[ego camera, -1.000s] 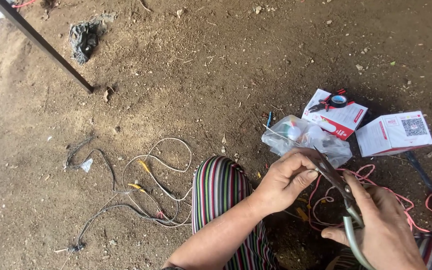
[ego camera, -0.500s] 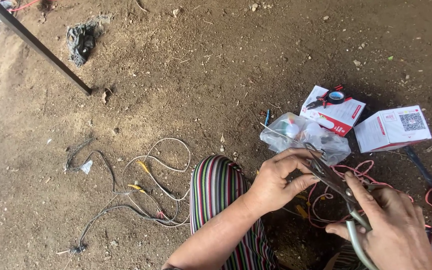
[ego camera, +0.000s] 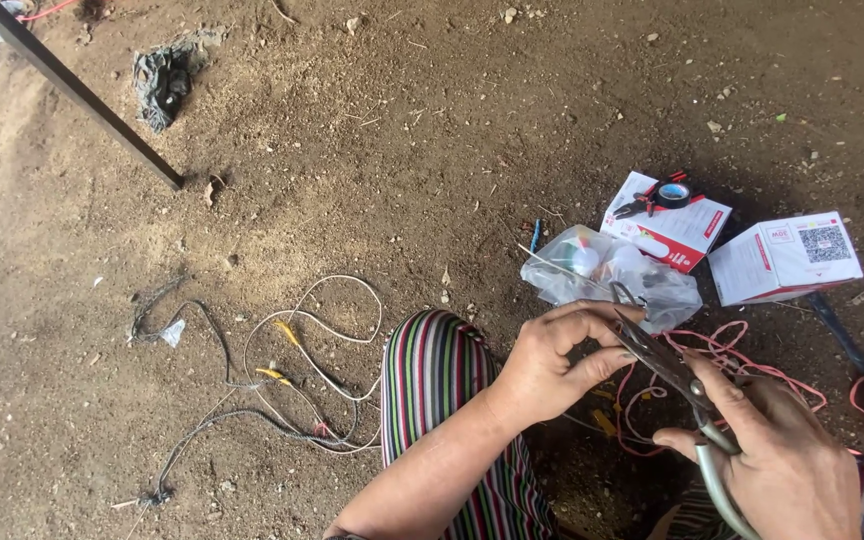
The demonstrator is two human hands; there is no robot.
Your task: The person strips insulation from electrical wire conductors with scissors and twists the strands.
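My right hand (ego camera: 787, 455) grips the grey handles of a pair of scissors (ego camera: 674, 375), whose dark blades point up-left toward my left hand. My left hand (ego camera: 557, 360) is curled with thumb and fingers pinched around a thin wire right at the blade tips; the wire itself is mostly hidden by the fingers. A loose pink wire (ego camera: 752, 365) coils on the dirt under both hands. My striped trouser knee (ego camera: 437, 375) rises just left of my left hand.
A clear plastic bag (ego camera: 602, 272) of small parts lies beyond the hands. Two white-and-red boxes (ego camera: 784, 258) sit at right, one (ego camera: 687, 235) carrying a black tape roll (ego camera: 673, 192) and small pliers. Tangled white and grey cables (ego camera: 292, 380) lie left. A dark metal bar (ego camera: 72, 85) crosses top left.
The view shifted slightly between the first frame and the later ones. My right hand and the scissors dropped a little lower and rightward, and my left fingers tightened at the blade tips.
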